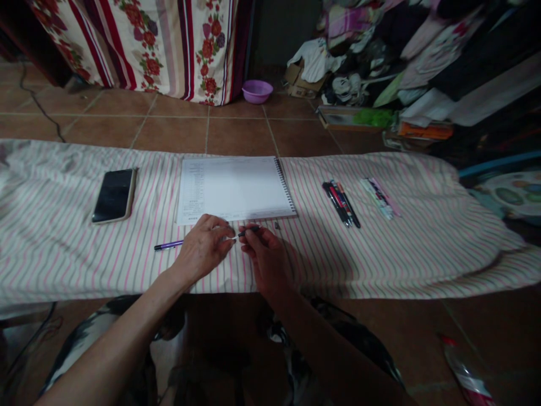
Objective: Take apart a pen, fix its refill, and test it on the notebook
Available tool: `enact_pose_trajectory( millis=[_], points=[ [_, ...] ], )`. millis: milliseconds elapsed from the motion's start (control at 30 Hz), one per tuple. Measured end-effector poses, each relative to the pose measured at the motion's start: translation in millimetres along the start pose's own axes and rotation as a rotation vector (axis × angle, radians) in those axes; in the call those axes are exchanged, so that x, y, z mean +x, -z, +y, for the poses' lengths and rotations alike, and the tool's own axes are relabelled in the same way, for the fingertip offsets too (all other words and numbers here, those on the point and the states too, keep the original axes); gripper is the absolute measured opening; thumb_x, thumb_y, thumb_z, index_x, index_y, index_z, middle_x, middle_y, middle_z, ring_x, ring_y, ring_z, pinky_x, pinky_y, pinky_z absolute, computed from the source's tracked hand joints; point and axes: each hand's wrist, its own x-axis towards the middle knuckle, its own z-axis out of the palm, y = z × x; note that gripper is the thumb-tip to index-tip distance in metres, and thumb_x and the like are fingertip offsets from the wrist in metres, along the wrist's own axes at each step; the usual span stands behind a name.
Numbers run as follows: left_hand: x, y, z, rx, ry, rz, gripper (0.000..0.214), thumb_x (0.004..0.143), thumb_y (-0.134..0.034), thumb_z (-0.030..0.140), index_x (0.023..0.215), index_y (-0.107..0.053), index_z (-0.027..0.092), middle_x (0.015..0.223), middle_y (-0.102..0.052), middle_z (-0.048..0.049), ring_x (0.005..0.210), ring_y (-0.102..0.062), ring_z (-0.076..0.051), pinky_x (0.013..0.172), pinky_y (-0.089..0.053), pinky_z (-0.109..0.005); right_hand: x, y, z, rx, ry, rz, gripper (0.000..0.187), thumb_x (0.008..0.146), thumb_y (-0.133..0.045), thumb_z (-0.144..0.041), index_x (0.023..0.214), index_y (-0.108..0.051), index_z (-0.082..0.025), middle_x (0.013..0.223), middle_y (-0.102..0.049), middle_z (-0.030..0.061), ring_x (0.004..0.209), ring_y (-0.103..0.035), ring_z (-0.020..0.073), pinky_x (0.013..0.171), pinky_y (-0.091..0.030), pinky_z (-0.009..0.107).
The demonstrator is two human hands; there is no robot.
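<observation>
My right hand (268, 251) pinches a short black pen part (248, 231) between thumb and fingers, just below the notebook's near edge. Close beside it, my left hand (205, 245) has its thumb and fingertips brought together at the left end of that part. Something thin and pale shows between the two hands, too small to name. A purple pen (169, 245) with a dark end lies on the cloth, its right end hidden by my left hand. The open spiral notebook (243, 189) lies flat beyond both hands. A small dark piece (277, 225) rests right of my right fingers.
A phone (113, 194) lies at the left on the striped cloth (147, 270). Several pens (341, 203) and lighter-coloured pens (380, 197) lie to the right. On the tiled floor stand a purple basin (257, 91) and a bottle (467, 372); clothes (380, 51) are heaped behind.
</observation>
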Motion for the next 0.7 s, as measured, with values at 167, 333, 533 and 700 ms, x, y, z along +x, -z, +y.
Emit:
enact_pose_trajectory(
  millis=[167, 333, 533, 700],
  points=[
    [0.0, -0.9, 0.6, -0.003, -0.018, 0.007, 0.010, 0.085, -0.060, 0.023, 0.088, -0.069, 0.018, 0.093, -0.064, -0.0073, 0.092, -0.054, -0.023, 0.078, -0.050, -0.038, 0.0, 0.0, -1.0, 0.011, -0.005, 0.006, 0.018, 0.064, -0.074, -0.024, 0.080, -0.067, -0.017, 0.081, -0.073, 0.0004, 0.064, -0.064, 0.0082, 0.053, -0.050, 0.016],
    [-0.4, -3.4, -1.3, -0.001, -0.031, 0.020, 0.010, 0.084, -0.061, 0.022, 0.088, -0.069, 0.017, 0.093, -0.064, -0.0079, 0.091, -0.053, -0.023, 0.078, -0.051, -0.039, 0.7, 1.1, 0.4, -0.004, -0.006, -0.007, 0.018, 0.064, -0.074, -0.025, 0.079, -0.067, -0.017, 0.081, -0.072, 0.0001, 0.064, -0.064, 0.0078, 0.053, -0.050, 0.016],
    [-1.3, -6.1, -2.5, 0.001, -0.037, 0.029, 0.009, 0.083, -0.061, 0.020, 0.085, -0.069, 0.016, 0.093, -0.064, -0.0086, 0.091, -0.054, -0.024, 0.077, -0.052, -0.039, 0.3, 2.3, 0.9, -0.009, -0.008, -0.015, 0.018, 0.065, -0.074, -0.025, 0.080, -0.067, -0.018, 0.082, -0.072, -0.0001, 0.065, -0.065, 0.0080, 0.054, -0.050, 0.016],
    [-0.9, -5.6, -2.0, 0.006, -0.046, 0.033, 0.009, 0.083, -0.060, 0.018, 0.086, -0.069, 0.016, 0.093, -0.064, -0.0091, 0.091, -0.054, -0.024, 0.076, -0.052, -0.039, 0.1, 2.7, 0.3, -0.006, -0.009, -0.016, 0.020, 0.064, -0.075, -0.026, 0.081, -0.067, -0.018, 0.083, -0.073, 0.0006, 0.066, -0.065, 0.0086, 0.055, -0.050, 0.017]
  ],
)
